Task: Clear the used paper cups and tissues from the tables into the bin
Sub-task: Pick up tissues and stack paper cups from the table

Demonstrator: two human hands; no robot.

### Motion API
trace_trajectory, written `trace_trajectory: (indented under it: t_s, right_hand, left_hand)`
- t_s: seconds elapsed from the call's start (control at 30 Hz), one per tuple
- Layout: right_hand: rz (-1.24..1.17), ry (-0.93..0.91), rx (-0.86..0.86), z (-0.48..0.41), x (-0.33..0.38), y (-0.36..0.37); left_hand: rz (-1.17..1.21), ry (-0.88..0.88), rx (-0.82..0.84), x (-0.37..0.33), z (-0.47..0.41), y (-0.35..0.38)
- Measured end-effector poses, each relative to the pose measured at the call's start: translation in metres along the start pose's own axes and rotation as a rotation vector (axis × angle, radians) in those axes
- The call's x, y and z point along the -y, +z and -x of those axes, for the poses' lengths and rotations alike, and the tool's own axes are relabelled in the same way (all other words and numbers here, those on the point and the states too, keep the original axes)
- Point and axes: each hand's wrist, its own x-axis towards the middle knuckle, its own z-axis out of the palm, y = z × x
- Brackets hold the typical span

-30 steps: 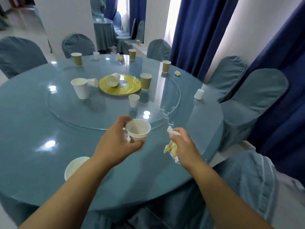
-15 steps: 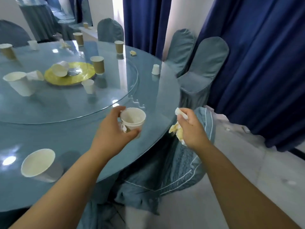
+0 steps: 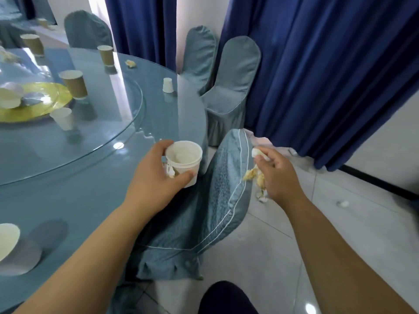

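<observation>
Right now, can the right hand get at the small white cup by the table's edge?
Probably not: the right hand grips tissue, and the chair back stands between it and the white cup.

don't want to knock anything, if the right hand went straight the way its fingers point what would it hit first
Probably the top of the nearest chair back, just beyond the right hand and the tissue it grips. Depth is unclear: if the hand passes above it, the next chair follows.
</observation>
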Motion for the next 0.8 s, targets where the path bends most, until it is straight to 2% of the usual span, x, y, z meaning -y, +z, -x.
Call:
trace_trajectory:
  t_s: [0.4, 0.53, 0.8]
  right_hand:
    - [-0.013, -0.028, -0.007, -0.068, -0.014, -0.043]
    - [-0.053, -0.06, 0.069, -0.126, -0.031, -0.067]
    - [-0.081, -0.079, 0.241, -0.267, -0.07, -0.14]
  left_hand:
    - [0.041, 0.042, 0.009, -0.043, -0.063, 0.064]
    - [0.036, 0.031, -0.023, -0.06, -0.104, 0.105]
    - [-0.034, -0.057, -0.197, -0.116, -0.192, 0.211]
